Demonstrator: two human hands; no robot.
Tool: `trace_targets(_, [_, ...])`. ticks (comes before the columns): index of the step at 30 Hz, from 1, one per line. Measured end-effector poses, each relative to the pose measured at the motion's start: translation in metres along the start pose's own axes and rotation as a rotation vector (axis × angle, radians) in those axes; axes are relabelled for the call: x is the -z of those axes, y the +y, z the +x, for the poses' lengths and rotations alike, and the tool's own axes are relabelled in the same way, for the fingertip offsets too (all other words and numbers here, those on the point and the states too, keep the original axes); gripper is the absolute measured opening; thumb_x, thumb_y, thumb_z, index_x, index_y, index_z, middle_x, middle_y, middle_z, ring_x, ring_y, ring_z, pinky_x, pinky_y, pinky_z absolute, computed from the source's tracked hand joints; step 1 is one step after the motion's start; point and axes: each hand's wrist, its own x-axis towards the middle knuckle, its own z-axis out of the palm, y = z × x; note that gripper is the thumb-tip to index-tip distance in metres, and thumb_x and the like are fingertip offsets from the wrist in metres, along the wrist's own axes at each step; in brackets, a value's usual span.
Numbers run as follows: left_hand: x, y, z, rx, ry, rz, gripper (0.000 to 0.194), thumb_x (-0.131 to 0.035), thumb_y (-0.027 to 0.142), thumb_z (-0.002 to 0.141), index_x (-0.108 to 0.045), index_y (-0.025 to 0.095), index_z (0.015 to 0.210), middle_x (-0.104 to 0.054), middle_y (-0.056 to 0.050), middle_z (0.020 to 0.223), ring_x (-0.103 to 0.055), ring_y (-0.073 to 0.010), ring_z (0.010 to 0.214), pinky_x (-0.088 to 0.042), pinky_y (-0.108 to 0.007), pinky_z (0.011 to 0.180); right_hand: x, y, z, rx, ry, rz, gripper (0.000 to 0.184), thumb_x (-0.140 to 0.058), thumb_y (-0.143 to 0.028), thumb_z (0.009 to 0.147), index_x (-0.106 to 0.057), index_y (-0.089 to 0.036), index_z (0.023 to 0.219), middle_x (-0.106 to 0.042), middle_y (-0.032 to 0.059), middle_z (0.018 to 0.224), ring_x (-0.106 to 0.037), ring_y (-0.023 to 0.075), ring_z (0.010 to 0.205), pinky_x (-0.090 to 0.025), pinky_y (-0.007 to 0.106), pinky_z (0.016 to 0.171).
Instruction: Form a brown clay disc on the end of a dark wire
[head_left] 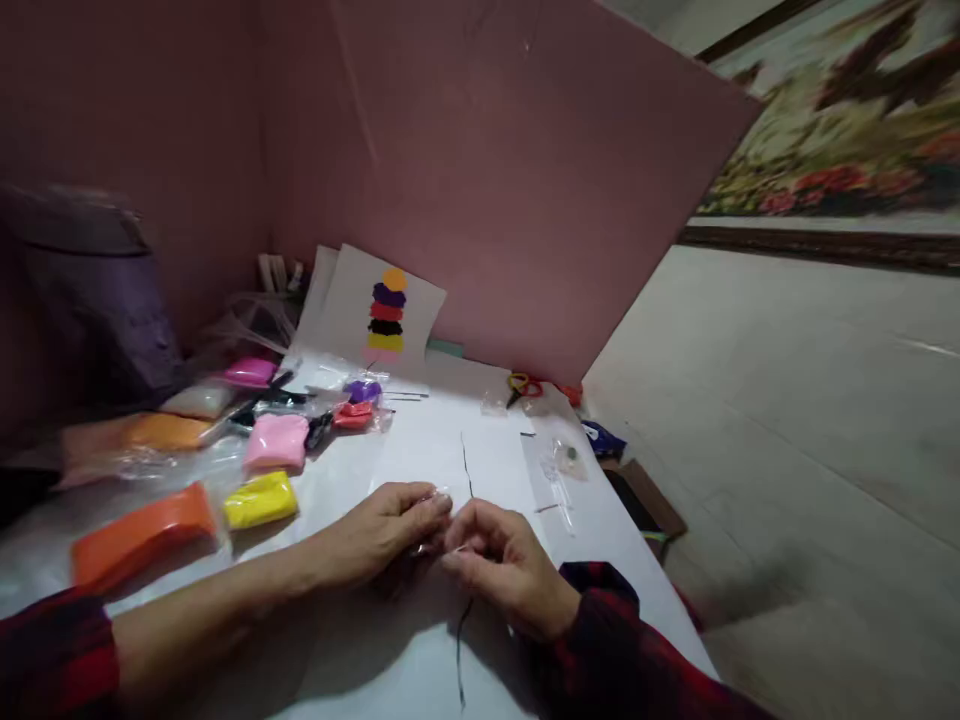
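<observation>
Clear plastic: one crinkled piece (426, 549), between the two hands above the white table (352, 665).
Left hand: thumb and fingers (397, 525) clamped on the plastic.
Right hand: thumb and forefinger (506, 570) bent close together at its edge; cannot tell whether they grip it.
Dark strand: thin, showing (465, 465) beyond and below the hands.
Bright packs, left: one yellow (261, 500), one pale pink (276, 443), one magenta (250, 372), one large orange (146, 535).
Scissors: one pair (523, 387), yellow and red handles.
Card: six stacked colour patches (387, 315).
Blue packet: one (603, 439), any print too small to read.
</observation>
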Motion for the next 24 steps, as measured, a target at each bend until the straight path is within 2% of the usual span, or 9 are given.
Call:
trace_targets(5, [0.0015, -0.0022, -0.0011, 0.042, -0.040, -0.076, 0.052, -0.054, 0.070, 0.076, -0.047, 0.018, 0.073, -0.047, 0.006, 0.060, -0.039, -0.0069, 0.046, -0.029, -0.021, 0.043, 0.0023, 0.0023, -0.0023, -0.001, 0.050, 0.101, 0.034, -0.073, -0.044, 0.074, -0.053, -0.017, 0.076, -0.039, -0.0093, 0.052, -0.028, 0.0048, 0.046, -0.021, 0.020, 0.046])
trace_targets(11, [0.0007, 0.0013, -0.0012, 0.074, -0.039, -0.129, 0.047, -0.064, 0.063, 0.071, -0.052, 0.018, 0.078, -0.049, 0.006, 0.055, -0.042, -0.0076, 0.044, -0.032, -0.021, 0.042, -0.0007, -0.0001, -0.0028, 0.016, 0.134, 0.125, 0.033, -0.071, -0.044, 0.078, -0.052, -0.017, 0.074, -0.036, -0.0100, 0.048, -0.024, 0.0041, 0.043, -0.019, 0.020, 0.043])
trace_targets(15, [0.0002, 0.0038, -0.0015, 0.040, -0.010, -0.139, 0.042, -0.068, 0.056, 0.070, -0.056, 0.017, 0.080, -0.047, 0.007, 0.054, -0.043, -0.0079, 0.046, -0.031, -0.020, 0.043, -0.0020, -0.0008, -0.0037, 0.052, 0.188, 0.137, 0.032, -0.070, -0.044, 0.079, -0.053, -0.017, 0.076, -0.035, -0.0102, 0.047, -0.025, 0.0045, 0.043, -0.020, 0.020, 0.042])
trace_targets(18, [-0.0004, 0.0027, -0.0016, 0.008, 0.016, -0.158, 0.037, -0.068, 0.051, 0.072, -0.056, 0.017, 0.079, -0.049, 0.006, 0.055, -0.043, -0.0075, 0.047, -0.032, -0.020, 0.044, -0.0008, 0.0004, -0.0032, 0.064, 0.174, 0.107, 0.031, -0.068, -0.044, 0.081, -0.052, -0.017, 0.078, -0.037, -0.0099, 0.048, -0.027, 0.0049, 0.043, -0.022, 0.019, 0.042])
trace_targets(24, [-0.0003, 0.0004, -0.0010, -0.060, 0.042, -0.202, 0.028, -0.065, 0.043, 0.077, -0.056, 0.017, 0.084, -0.058, 0.004, 0.063, -0.050, -0.0087, 0.052, -0.037, -0.021, 0.048, 0.0018, 0.0033, 0.0004, 0.061, 0.191, 0.055, 0.041, -0.068, -0.051, 0.078, -0.046, -0.020, 0.094, -0.038, -0.0122, 0.051, -0.026, 0.0052, 0.043, -0.021, 0.019, 0.043])
